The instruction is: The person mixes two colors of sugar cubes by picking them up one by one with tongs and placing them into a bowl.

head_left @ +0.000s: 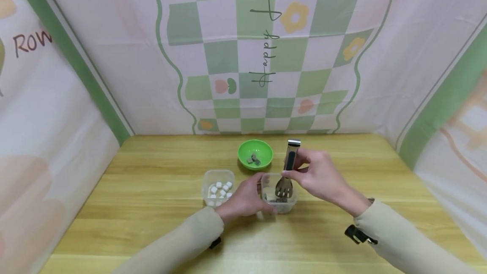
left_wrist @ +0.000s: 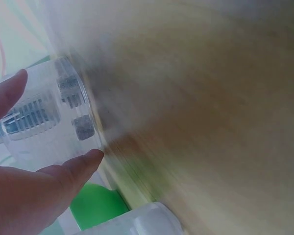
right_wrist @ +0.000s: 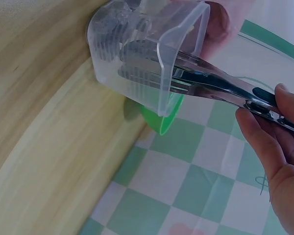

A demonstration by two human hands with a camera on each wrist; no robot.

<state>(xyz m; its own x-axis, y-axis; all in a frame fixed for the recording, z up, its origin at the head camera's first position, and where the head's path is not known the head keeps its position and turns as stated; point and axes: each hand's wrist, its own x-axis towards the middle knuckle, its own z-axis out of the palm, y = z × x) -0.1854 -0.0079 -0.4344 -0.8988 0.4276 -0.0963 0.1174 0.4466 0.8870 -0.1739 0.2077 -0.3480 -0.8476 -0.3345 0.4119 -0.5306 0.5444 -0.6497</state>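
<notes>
My right hand (head_left: pixel 322 176) pinches the handle of metal tongs (head_left: pixel 291 160) with black grips. The forked tips point down inside a clear plastic container (right_wrist: pixel 103 78), near several dark grey cubes (left_wrist: pixel 83 127) at its bottom. With thumb and fingers on opposite sides, my left hand (head_left: pixel 246 196) grips this container. Just left of that hand stands a second clear container (head_left: pixel 206 179) holding several white cubes (head_left: pixel 223 193). Behind the two containers, a green bowl (head_left: pixel 262 146) holds several grey cubes (head_left: pixel 253 159).
Everything stands on a wood-grain table (head_left: pixel 160 189). A fabric backdrop (head_left: pixel 220 54) with green and white checks rises along its back edge, and printed cloth panels flank both sides.
</notes>
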